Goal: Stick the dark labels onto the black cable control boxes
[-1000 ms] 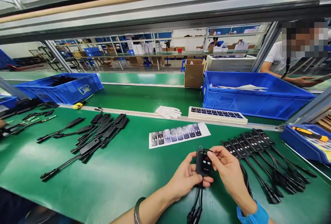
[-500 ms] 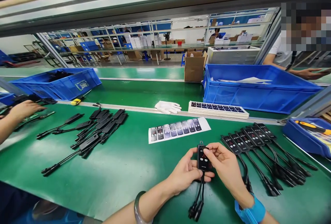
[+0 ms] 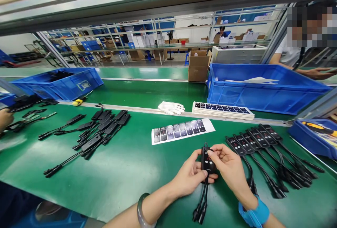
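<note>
My left hand (image 3: 187,176) is closed around a small black controller (image 3: 207,167) whose face carries red marks and two pale buttons. Two short cables with connectors (image 3: 199,211) hang down from it over the green bench. My right hand (image 3: 228,165) grips the upper right edge of the same controller, its thumb pressed on the face. Just beyond lies a white label sheet (image 3: 210,125) with printed dark panels. To the right, several controllers with the same printed face (image 3: 259,137) lie in an overlapping row, while several plain black ones (image 3: 91,143) lie in a pile at left.
A white glove (image 3: 171,108) and a stack of label sheets (image 3: 223,116) rest along the metal strip. Blue bins (image 3: 265,94) stand behind and at left, and a smaller blue tray (image 3: 313,140) is at right. Another person's hand (image 3: 5,118) shows at the far left.
My right thumb still presses the controller's face, with barely any shift. The other person's hand at the far left has drawn back toward the picture's edge.
</note>
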### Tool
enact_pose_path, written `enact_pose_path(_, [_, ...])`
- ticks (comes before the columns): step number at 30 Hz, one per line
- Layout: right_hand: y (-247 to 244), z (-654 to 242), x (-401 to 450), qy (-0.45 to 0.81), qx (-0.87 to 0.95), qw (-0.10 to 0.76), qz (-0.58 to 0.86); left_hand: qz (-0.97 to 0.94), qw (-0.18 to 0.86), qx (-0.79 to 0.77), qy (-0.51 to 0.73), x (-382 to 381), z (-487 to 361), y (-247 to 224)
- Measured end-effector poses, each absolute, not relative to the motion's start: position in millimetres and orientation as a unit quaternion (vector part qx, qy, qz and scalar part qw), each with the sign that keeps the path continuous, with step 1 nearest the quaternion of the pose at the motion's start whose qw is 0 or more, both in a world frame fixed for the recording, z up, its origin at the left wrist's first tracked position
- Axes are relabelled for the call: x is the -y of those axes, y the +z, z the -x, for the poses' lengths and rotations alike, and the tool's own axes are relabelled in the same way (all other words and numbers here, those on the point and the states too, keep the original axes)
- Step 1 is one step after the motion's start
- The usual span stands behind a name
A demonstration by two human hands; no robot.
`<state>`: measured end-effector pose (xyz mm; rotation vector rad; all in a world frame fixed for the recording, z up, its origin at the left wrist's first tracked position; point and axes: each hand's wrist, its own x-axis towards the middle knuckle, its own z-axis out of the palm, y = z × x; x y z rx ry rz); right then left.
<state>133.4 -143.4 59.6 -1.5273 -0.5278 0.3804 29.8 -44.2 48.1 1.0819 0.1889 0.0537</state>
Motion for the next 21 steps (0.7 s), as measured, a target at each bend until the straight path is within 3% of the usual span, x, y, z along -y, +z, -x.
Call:
enact_pose_path(14, [54,-141,145,0.184,0.234,0.651,0.699,-0.54,0.835,-0.099,0.029,46,-30,44])
enact_pose_path(21, [50,-151,147,0.178,0.271,0.582,0.746,-0.517,0.849,-0.111,0.011,44,-31,46])
